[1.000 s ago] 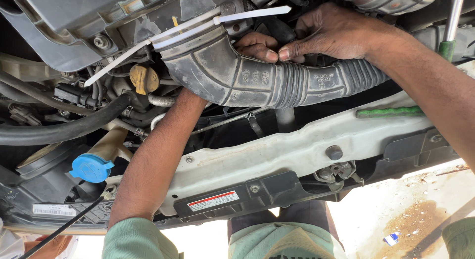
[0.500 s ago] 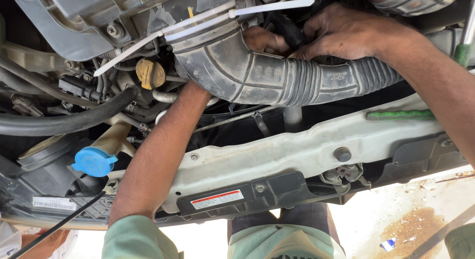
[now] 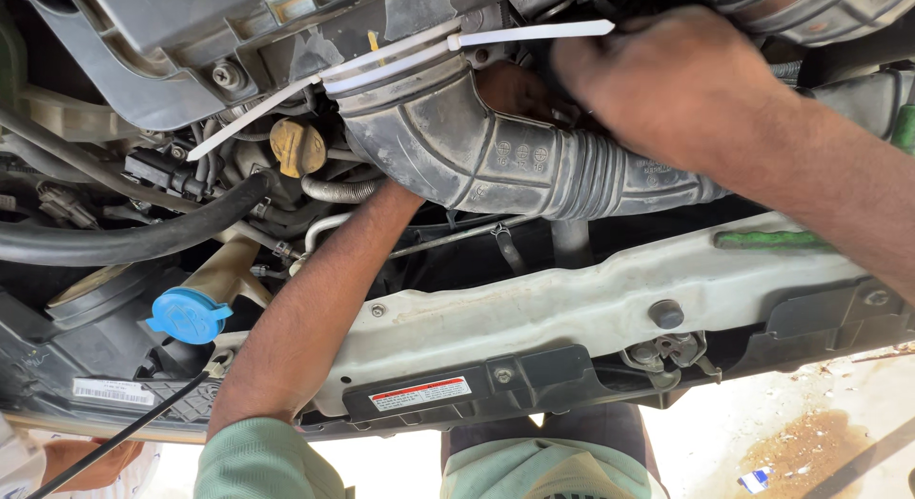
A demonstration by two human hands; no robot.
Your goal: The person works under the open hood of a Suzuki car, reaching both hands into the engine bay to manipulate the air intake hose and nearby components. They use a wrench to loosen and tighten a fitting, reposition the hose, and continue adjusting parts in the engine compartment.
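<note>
Two hands worked at the black intake hose (image 3: 496,156): right hand (image 3: 677,84) on top, left hand (image 3: 510,91) behind it; finger grip could not be told.

Sunlit pale concrete ground (image 3: 839,413), brownish stain (image 3: 805,442), perhaps oil; daylight

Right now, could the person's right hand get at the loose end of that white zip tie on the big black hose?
Probably yes: the right hand sits just beside the zip tie's free tail atop the black intake hose, and nothing lies between them.

head view | looks down, close | over engine bay (image 3: 143,41) | single view
</note>
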